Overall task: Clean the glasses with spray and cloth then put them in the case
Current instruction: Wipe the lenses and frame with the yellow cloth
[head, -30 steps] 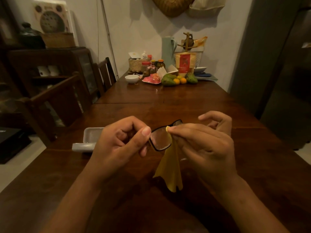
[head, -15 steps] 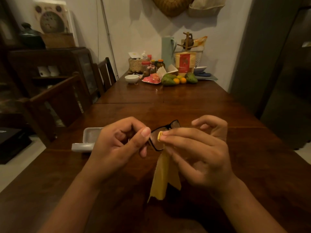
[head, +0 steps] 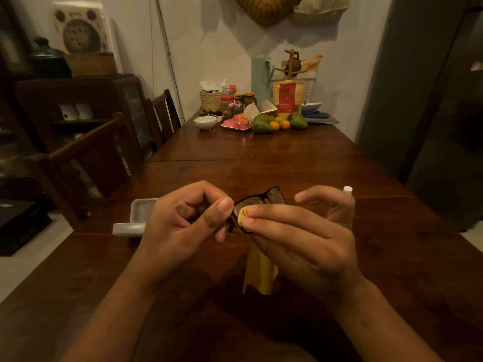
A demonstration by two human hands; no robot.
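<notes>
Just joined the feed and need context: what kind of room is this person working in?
Most likely a home dining room. A long wooden table has chairs along one side, and its far end is crowded with fruit, jars and a small white bowl.

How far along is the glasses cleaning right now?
Midway. The case already lies open on the table. In hand: the left hand holds the glasses while the right hand pinches the yellow cloth on a lens. Left: finish wiping, then case them.
</notes>
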